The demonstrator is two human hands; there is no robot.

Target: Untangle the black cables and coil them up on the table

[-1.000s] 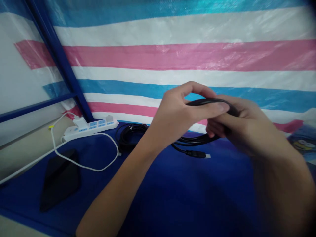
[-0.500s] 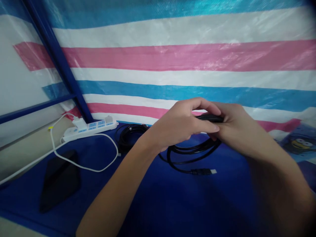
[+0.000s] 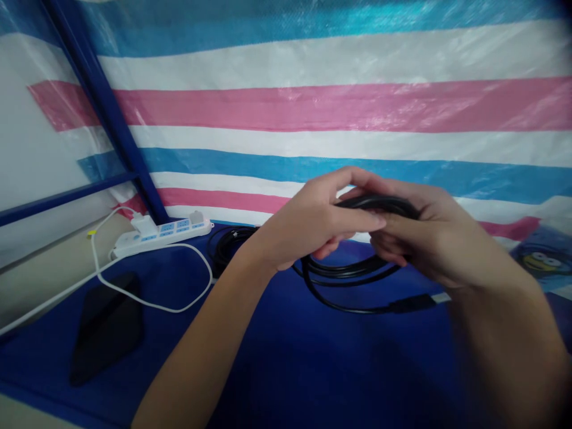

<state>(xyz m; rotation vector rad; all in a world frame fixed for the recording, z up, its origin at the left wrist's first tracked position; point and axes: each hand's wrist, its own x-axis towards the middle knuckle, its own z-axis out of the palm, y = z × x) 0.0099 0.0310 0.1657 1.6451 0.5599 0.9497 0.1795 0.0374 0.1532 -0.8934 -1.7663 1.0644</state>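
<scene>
Between my two hands is a coiled black cable (image 3: 348, 271), held up over the blue surface. My left hand (image 3: 315, 217) is closed round the left side of the coil's top, its thumb pointing right. My right hand (image 3: 429, 229) grips the coil's right side, and the two hands' fingertips meet at the top strands. A loose end of the cable hangs below, with a black connector (image 3: 413, 303) and metal plug tip pointing right under my right hand. My palms hide part of the loops.
A second black cable coil (image 3: 226, 244) lies behind my left forearm. Farther left are a white power strip (image 3: 163, 232), a white cord (image 3: 172, 309) and a dark flat object (image 3: 107, 328). Striped sheeting (image 3: 286, 107) hangs behind, beside a blue metal post (image 3: 107, 107).
My right hand has turned and now wraps the coil's right side, showing more of the top strands. The hanging connector has swung to the right.
</scene>
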